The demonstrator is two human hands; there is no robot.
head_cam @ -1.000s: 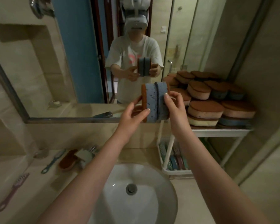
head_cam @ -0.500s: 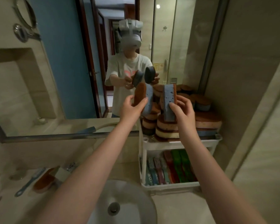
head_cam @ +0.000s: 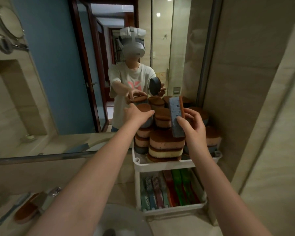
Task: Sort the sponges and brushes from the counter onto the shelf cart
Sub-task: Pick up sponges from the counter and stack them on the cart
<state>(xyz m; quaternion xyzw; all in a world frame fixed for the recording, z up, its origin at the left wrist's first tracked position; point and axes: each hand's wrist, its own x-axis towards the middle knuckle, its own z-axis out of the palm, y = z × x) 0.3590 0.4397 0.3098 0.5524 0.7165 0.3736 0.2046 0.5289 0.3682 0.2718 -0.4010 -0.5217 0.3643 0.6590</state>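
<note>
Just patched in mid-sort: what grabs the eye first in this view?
The tall pile of brown-topped sponges crowding the cart's top shelf, just right of the mirror. Over it, the right hand grips a blue sponge on edge, while the left hand holds a second sponge at the pile's upper left. Below, coloured brushes line the lower shelf.

Two hands [head_cam: 192, 123], one cart [head_cam: 162, 166], dozen-odd sponges [head_cam: 166, 142].

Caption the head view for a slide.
Left hand holds a sponge at the cart's stack; right hand holds a second sponge upright.
</note>
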